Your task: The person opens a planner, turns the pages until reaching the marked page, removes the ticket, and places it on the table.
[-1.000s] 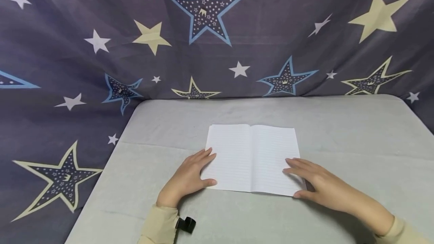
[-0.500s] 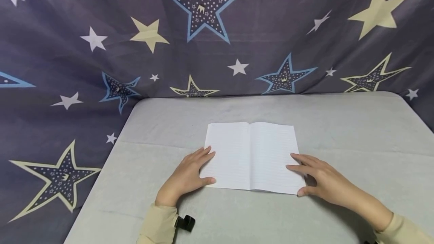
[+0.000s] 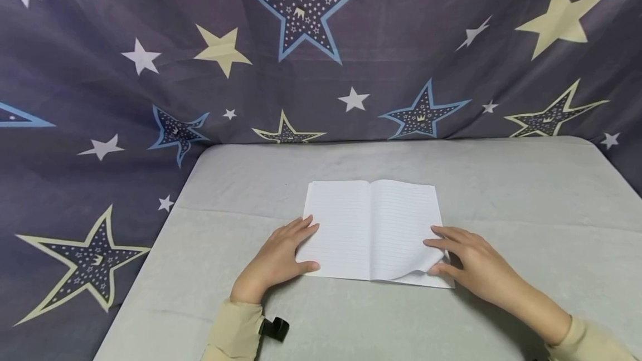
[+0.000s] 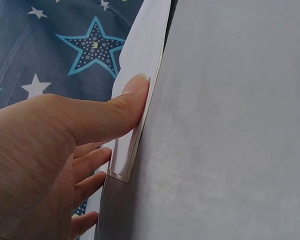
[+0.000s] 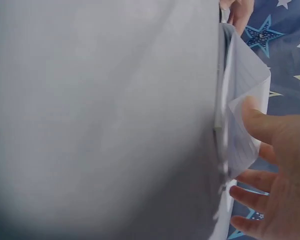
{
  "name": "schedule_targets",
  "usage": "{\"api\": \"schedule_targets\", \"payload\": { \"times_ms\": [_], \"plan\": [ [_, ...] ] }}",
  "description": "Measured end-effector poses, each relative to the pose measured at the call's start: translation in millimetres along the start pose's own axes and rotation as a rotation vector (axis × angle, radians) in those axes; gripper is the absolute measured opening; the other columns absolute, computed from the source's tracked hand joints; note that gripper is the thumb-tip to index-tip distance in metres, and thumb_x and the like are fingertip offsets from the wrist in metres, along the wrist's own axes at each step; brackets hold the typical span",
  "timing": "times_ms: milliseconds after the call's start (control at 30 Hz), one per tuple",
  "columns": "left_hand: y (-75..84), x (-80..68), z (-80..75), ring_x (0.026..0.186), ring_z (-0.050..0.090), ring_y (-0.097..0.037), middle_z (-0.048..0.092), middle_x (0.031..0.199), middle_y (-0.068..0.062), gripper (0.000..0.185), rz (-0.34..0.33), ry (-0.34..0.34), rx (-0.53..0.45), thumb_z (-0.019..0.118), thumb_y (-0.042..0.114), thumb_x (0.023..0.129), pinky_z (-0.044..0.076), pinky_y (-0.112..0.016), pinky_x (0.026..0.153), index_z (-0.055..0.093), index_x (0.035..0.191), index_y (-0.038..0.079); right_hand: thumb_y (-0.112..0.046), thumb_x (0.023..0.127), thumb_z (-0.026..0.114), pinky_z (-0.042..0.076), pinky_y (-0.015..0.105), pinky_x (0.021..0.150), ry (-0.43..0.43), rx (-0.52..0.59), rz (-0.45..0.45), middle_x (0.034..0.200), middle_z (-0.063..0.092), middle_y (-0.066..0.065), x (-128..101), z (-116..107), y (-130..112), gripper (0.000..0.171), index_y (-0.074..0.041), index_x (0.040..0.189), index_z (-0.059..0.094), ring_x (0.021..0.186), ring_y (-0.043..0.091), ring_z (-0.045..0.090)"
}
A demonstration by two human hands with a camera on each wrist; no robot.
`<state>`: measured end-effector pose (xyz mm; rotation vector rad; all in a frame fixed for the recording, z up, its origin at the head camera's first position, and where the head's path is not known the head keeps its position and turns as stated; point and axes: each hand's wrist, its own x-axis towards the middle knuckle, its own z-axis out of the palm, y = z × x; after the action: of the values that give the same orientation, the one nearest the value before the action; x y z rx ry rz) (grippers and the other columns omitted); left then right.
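An open notebook [image 3: 373,230] lies flat on the grey table [image 3: 526,194], a little below the middle of the head view, its lined pages blank and its spine running away from the person.

The left hand [image 3: 278,261] comes in from the lower left of the frame, wrist low and palm down, and rests on the near left corner of the notebook. Its fingers are straight and close together, laid along the left page's outer edge, and the thumb reaches across onto the bottom edge of that page. In the left wrist view the thumb [image 4: 115,112] presses flat against the stack of pages [image 4: 145,60], with the other fingers stretched out behind it; nothing is curled round the paper.

The right hand [image 3: 468,263] enters from the lower right, forearm slanting up toward the centre of the frame. Its fingers lie spread over the right page's outer edge while the thumb is tucked under the near right corner, so the top sheet [image 3: 413,263] bulges up off the pages below. The right wrist view shows this sheet [image 5: 242,120] lifted and curved, caught between the thumb and fingers.

Behind the table hangs a dark cloth [image 3: 150,43] printed with stars, filling the upper half of the head view. Both arms wear pale beige sleeves [image 3: 233,330].
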<state>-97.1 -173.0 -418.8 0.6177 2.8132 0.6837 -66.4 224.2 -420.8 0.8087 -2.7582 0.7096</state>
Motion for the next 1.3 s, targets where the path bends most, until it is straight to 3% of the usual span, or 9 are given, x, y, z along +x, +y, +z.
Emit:
{"api": "schedule_targets", "payload": {
  "times_ms": [367, 567, 800, 933, 1300],
  "plan": [
    [-0.6, -0.6, 0.8, 0.147, 0.026, -0.03, 0.035, 0.158, -0.008, 0.079, 0.003, 0.005, -0.012, 0.082, 0.034, 0.081, 0.022, -0.052, 0.118, 0.048, 0.147, 0.009, -0.027, 0.079, 0.082, 0.045, 0.06, 0.095, -0.095, 0.05, 0.032, 0.136, 0.058, 0.017, 6.5, -10.7, -1.2, 0.05, -0.011, 0.124, 0.069, 0.121, 0.041, 0.055],
    [-0.8, -0.3, 1.2, 0.147, 0.026, -0.03, 0.036, 0.157, -0.008, 0.078, 0.01, 0.008, -0.011, 0.082, 0.034, 0.081, 0.022, -0.051, 0.118, 0.048, 0.147, 0.009, -0.029, 0.079, 0.083, 0.045, 0.062, 0.095, -0.073, 0.04, 0.055, 0.139, 0.054, 0.02, 7.6, -10.5, -4.0, 0.054, -0.01, 0.127, 0.067, 0.122, 0.044, 0.054],
    [-1.8, -0.4, 1.0, 0.147, 0.026, -0.029, 0.035, 0.158, -0.007, 0.079, 0.007, 0.007, -0.006, 0.081, 0.035, 0.081, 0.022, -0.051, 0.118, 0.048, 0.148, 0.01, -0.038, 0.083, 0.08, 0.039, 0.062, 0.102, -0.035, 0.073, 0.156, 0.149, 0.043, 0.024, 22.1, -12.1, -17.9, 0.082, -0.002, 0.147, 0.044, 0.13, 0.046, 0.045],
    [-1.9, -0.9, 0.3, 0.147, 0.026, -0.03, 0.035, 0.158, -0.007, 0.079, 0.005, 0.006, -0.001, 0.081, 0.035, 0.081, 0.022, -0.051, 0.118, 0.048, 0.148, 0.01, -0.044, 0.087, 0.074, 0.038, 0.062, 0.104, -0.055, 0.145, 0.223, 0.15, 0.043, 0.022, 31.5, -10.2, -33.2, 0.091, -0.005, 0.155, 0.029, 0.133, 0.044, 0.044],
    [0.5, -0.6, -0.9, 0.147, 0.027, -0.03, 0.036, 0.157, -0.007, 0.078, 0.003, 0.005, -0.008, 0.082, 0.034, 0.081, 0.022, -0.051, 0.118, 0.048, 0.147, 0.009, -0.046, 0.087, 0.073, 0.032, 0.057, 0.111, -0.086, 0.249, 0.138, 0.162, 0.024, 0.012, 52.0, 14.7, -69.6, 0.091, -0.008, 0.156, 0.028, 0.144, 0.035, 0.03]
  ]
}}
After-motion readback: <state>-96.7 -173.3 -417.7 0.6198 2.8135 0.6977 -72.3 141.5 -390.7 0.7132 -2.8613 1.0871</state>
